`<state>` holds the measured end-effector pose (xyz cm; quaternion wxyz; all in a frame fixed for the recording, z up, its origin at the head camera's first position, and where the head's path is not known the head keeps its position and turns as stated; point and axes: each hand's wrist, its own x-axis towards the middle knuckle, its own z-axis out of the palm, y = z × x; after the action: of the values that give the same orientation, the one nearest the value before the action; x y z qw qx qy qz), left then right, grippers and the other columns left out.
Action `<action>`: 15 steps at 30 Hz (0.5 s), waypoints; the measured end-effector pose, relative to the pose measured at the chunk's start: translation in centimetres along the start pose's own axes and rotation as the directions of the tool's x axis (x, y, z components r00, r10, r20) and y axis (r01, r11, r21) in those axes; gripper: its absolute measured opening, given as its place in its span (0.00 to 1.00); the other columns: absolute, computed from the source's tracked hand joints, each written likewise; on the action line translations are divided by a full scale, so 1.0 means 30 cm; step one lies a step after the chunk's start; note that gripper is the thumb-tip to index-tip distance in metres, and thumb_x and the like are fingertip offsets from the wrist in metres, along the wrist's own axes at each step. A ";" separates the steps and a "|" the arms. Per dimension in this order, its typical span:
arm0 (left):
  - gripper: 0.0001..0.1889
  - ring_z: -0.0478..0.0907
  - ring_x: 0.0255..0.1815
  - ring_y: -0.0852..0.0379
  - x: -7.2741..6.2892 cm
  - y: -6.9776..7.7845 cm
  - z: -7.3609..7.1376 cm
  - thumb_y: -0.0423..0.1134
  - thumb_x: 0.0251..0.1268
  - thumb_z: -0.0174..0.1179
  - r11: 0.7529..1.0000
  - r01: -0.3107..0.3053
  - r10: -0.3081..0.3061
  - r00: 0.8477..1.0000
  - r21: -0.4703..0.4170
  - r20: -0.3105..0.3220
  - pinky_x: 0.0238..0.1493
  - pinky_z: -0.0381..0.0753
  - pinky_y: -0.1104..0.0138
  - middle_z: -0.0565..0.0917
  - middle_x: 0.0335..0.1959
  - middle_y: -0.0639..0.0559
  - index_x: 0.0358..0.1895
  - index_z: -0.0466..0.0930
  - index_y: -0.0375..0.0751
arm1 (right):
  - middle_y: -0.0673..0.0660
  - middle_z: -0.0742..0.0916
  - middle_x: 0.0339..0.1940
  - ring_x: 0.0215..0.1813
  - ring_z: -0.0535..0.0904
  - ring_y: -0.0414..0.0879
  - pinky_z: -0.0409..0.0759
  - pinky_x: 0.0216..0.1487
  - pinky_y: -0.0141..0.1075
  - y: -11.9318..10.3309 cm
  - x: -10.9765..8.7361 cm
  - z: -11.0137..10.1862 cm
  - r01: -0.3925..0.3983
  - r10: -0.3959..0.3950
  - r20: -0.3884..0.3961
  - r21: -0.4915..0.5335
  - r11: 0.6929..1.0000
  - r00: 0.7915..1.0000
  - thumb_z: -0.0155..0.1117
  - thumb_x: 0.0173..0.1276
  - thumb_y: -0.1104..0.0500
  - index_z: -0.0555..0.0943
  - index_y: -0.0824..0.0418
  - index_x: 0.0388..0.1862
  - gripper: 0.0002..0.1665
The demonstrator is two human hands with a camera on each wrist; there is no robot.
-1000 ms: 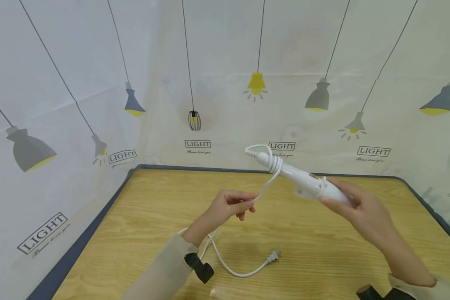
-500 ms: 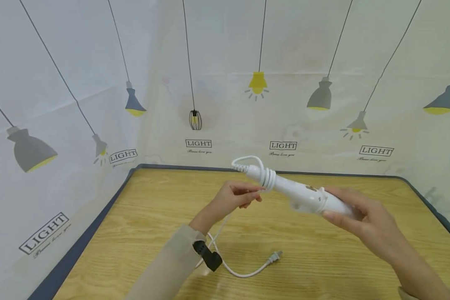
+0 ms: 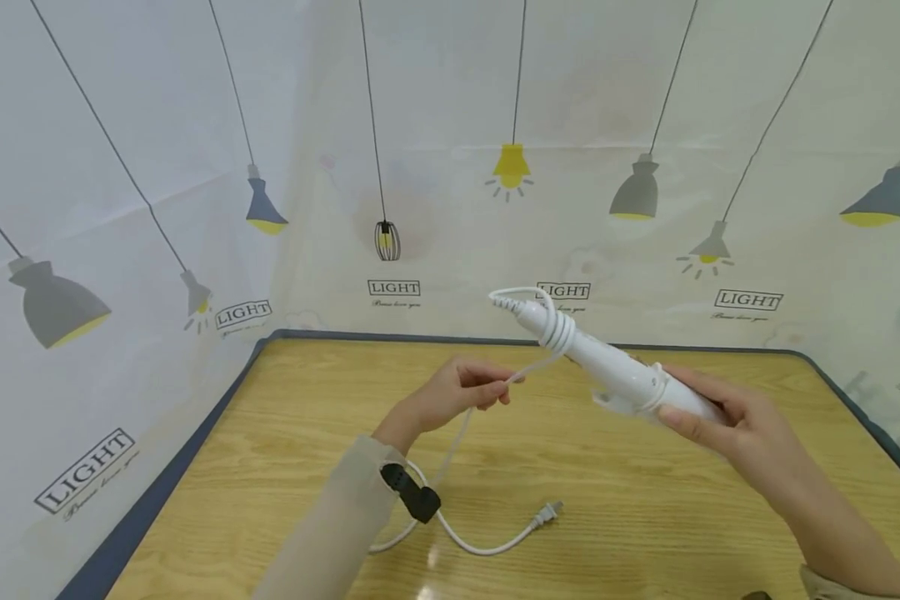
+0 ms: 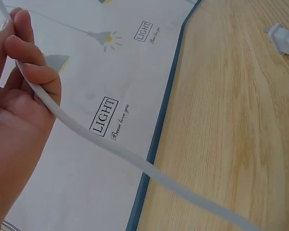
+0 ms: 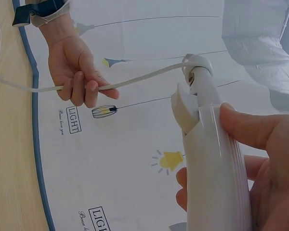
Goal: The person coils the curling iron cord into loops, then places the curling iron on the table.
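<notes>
White appliance (image 3: 607, 367): a long, slim tube held in the air above the desk (image 3: 330, 408), tilted, with its ribbed cord end raised toward the upper left of the head view and its thicker end in the right hand (image 3: 742, 425).
Right hand: grasps the tube, thumb on 1 side, fingers round the other.
Lever (image 5: 185, 110): sticks out from the side of the tube, just beyond the right thumb.
Left hand (image 3: 453, 392): pinches the cord (image 4: 120, 151) between thumb and fingers, well apart from the right hand.
Cord: white; loops out of the ribbed end, wraps the appliance's narrow part in several turns, runs to the left hand, then drops to the desk, partly hidden by the left arm.
Plug (image 3: 547, 513): lies on the desk at the cord's free end, prongs pointing right in the head view.
Left wrist: a black device (image 3: 412, 496) strapped over a pale sleeve (image 3: 330, 521).
Desk: light wood grain, with dark blue edging (image 3: 435, 337).
Backdrop (image 3: 450, 92): pale sheet printed with 8 hanging lamps in the head view, 1 of them yellow, and boxed "LIGHT" lettering.
</notes>
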<state>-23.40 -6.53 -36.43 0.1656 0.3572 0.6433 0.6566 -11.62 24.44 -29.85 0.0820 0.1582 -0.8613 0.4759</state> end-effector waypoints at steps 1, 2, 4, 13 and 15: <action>0.16 0.67 0.24 0.61 -0.004 -0.004 -0.005 0.32 0.67 0.51 1.000 0.007 -0.007 1.000 0.011 0.021 0.27 0.66 0.69 0.80 0.28 0.55 0.51 0.73 0.22 | 0.32 0.77 0.47 0.40 0.75 0.34 0.76 0.33 0.28 0.004 0.002 -0.003 -0.006 0.006 0.006 0.003 1.000 1.000 0.60 0.64 0.66 0.70 0.57 0.64 0.28; 0.16 0.69 0.27 0.61 -0.008 -0.008 -0.011 0.32 0.68 0.51 1.000 0.020 -0.021 0.999 0.019 0.038 0.29 0.68 0.70 0.80 0.29 0.54 0.52 0.73 0.23 | 0.32 0.77 0.47 0.41 0.75 0.34 0.76 0.33 0.28 0.006 0.004 -0.007 -0.016 0.015 0.012 0.008 1.000 1.000 0.59 0.65 0.66 0.69 0.57 0.65 0.28; 0.16 0.70 0.29 0.61 -0.015 -0.022 -0.023 0.33 0.68 0.51 0.999 0.048 -0.049 0.998 0.021 0.048 0.31 0.69 0.70 0.80 0.31 0.52 0.54 0.73 0.24 | 0.33 0.77 0.47 0.41 0.75 0.34 0.76 0.34 0.29 0.008 0.007 -0.015 -0.024 0.024 0.013 0.020 1.000 1.000 0.57 0.66 0.66 0.69 0.57 0.66 0.28; 0.14 0.61 0.19 0.61 -0.024 -0.100 -0.067 0.34 0.66 0.54 0.978 0.207 -0.210 0.952 -0.035 -0.224 0.26 0.61 0.68 0.80 0.26 0.55 0.47 0.77 0.23 | 0.36 0.80 0.47 0.37 0.75 0.37 0.75 0.31 0.29 -0.015 0.006 -0.018 0.071 -0.070 0.029 -0.011 0.997 0.997 0.62 0.60 0.70 0.75 0.53 0.60 0.29; 0.14 0.61 0.19 0.62 -0.015 -0.105 -0.071 0.35 0.65 0.56 0.974 0.228 -0.224 0.940 -0.014 -0.258 0.26 0.61 0.68 0.80 0.25 0.56 0.45 0.79 0.25 | 0.36 0.79 0.49 0.37 0.75 0.38 0.76 0.31 0.30 -0.016 0.005 -0.007 0.114 -0.114 0.074 0.006 0.993 0.991 0.62 0.58 0.71 0.75 0.56 0.60 0.29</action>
<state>-25.30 -8.01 -39.39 0.1516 0.1939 0.7013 0.6690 -11.60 24.35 -29.30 0.0767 0.2249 -0.8530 0.4647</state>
